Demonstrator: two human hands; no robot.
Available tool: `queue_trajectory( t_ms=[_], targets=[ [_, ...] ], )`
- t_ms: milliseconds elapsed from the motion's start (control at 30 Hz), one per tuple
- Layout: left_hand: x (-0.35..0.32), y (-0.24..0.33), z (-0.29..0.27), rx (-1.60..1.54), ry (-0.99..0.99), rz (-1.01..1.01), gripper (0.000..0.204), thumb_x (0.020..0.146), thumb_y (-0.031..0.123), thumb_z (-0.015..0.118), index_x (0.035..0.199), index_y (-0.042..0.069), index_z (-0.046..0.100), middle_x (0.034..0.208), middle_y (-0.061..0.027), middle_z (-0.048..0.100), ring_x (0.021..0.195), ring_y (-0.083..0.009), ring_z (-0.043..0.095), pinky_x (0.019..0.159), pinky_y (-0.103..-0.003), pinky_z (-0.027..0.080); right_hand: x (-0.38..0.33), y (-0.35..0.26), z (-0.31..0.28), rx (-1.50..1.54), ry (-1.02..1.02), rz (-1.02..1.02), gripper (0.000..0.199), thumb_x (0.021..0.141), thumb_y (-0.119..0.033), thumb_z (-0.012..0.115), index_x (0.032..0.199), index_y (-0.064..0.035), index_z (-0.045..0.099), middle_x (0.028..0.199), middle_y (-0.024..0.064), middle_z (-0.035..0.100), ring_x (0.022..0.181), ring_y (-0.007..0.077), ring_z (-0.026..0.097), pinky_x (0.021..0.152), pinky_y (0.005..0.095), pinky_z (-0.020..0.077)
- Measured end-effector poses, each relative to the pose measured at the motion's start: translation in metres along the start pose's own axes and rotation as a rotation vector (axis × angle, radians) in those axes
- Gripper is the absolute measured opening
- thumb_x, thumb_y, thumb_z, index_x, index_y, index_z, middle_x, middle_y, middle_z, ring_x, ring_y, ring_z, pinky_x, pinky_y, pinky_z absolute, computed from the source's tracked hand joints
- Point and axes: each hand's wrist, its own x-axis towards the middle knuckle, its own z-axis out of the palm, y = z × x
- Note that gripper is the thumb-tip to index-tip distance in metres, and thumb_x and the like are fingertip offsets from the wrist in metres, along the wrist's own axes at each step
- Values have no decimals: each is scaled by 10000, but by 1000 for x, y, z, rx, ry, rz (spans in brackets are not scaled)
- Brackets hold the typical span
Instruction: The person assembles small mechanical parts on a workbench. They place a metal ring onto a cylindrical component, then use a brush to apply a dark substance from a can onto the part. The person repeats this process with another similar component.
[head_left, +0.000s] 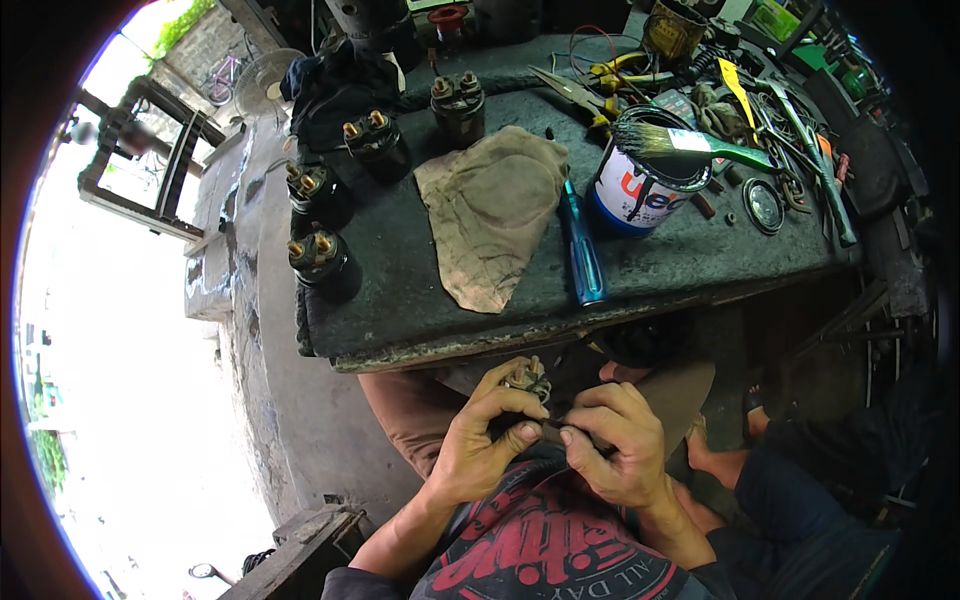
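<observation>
Over my lap, in front of the bench, my left hand (485, 440) is closed round a starter solenoid part (527, 378). Its metal studs poke up above the fingers, and the rest is hidden. Close beside it, my right hand (620, 440) is closed with thumb and fingers pinched together. Between the two hands' fingertips is a small dark piece (553, 431), too hidden to name. On the bench's left side stand several black starter solenoids (376, 150) with copper-coloured studs on top. A brown cloth (495, 215) lies to their right.
A blue screwdriver (583, 245) lies beside a paint can (640, 200), with a green-handled brush (690, 145) across its top. Pliers (575, 95), a round metal ring (763, 205) and loose tools crowd the bench's right. Another person's leg (725, 465) is close on my right.
</observation>
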Motion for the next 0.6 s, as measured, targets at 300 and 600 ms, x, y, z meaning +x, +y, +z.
queue_trajectory(
  t_ms=[300, 600],
  targets=[
    [8, 11, 0, -393, 58, -107, 922, 960, 168, 813, 1658, 109, 213, 1466, -226, 519, 1124, -282, 682, 1017, -422, 571, -2, 8, -3, 123, 155, 125, 282, 774, -28, 786, 1042, -19, 699, 933, 109, 704, 805, 254, 661, 690, 354, 526],
    [15, 21, -4, -696, -46, -188, 857, 900, 170, 789, 1596, -23, 328, 1426, -274, 525, 1090, -362, 701, 934, -447, 599, -1, 12, -5, 91, 155, -71, 298, 737, 11, 755, 1028, -51, 736, 1114, 129, 618, 725, 185, 594, 642, 303, 505]
  ],
)
